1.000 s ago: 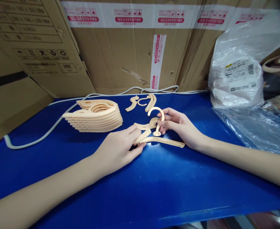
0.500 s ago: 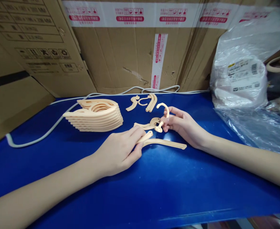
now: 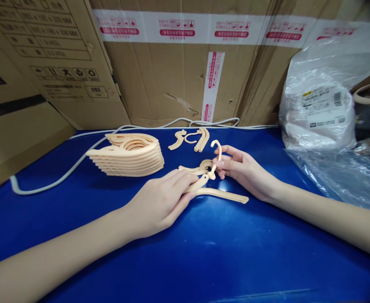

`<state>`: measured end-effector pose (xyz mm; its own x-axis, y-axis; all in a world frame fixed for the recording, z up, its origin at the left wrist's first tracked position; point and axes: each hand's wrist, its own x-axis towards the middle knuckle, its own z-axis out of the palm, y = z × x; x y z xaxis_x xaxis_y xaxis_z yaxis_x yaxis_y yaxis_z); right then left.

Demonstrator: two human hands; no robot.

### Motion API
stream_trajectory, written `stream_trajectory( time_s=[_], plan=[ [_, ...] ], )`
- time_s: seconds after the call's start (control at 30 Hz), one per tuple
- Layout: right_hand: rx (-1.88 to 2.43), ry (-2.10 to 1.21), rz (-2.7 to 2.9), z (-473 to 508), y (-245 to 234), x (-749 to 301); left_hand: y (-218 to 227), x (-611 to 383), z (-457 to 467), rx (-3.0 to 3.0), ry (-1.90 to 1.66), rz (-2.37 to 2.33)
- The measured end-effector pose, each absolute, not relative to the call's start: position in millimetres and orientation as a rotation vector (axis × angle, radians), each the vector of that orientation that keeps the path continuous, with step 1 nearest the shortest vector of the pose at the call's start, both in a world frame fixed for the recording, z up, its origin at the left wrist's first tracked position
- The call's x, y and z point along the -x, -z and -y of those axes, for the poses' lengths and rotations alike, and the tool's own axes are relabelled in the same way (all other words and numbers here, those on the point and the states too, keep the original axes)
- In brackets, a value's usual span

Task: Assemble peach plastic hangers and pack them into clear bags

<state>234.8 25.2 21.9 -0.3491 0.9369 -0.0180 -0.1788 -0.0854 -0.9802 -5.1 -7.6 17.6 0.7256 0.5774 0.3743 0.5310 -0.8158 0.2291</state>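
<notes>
On the blue table, left hand pinches hanger arms (fingers curled); right hand grips the hook.

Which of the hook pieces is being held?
The hook in the right hand, beside the left hand's hanger arm; the other hook lies flat by the cable.

arms: two, slender, bare to frame edge | left hand: bare, left of centre | right hand: bare, right of centre
</notes>
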Motion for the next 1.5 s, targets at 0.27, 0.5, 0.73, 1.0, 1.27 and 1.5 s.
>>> stream_trajectory(
  time_s=[0.27, 0.5, 0.73, 1.0, 1.27, 1.5],
  plan=[
    [0.875, -1.604, 1.378, -28, -15, -238, -18, 4, 6, -2.874, -0.688, -0.863],
    [0.856, -1.603, 1.404, -28, -11, -239, -17, 4, 7, -2.91, -0.69, -0.891],
    [0.837, -1.603, 1.426, -25, -15, -238, -16, 5, 8, -2.996, -0.72, -0.854],
    [0.861, -1.607, 1.407, -22, -21, -238, -13, 8, 7, -3.082, -0.812, -0.839],
    [0.872, -1.611, 1.389, -21, -21, -236, -13, 9, 7, -3.181, -0.821, -0.825],
    [0.851, -1.612, 1.401, -23, -18, -238, -14, 7, 7, -3.286, -0.858, -0.835]
  ],
)
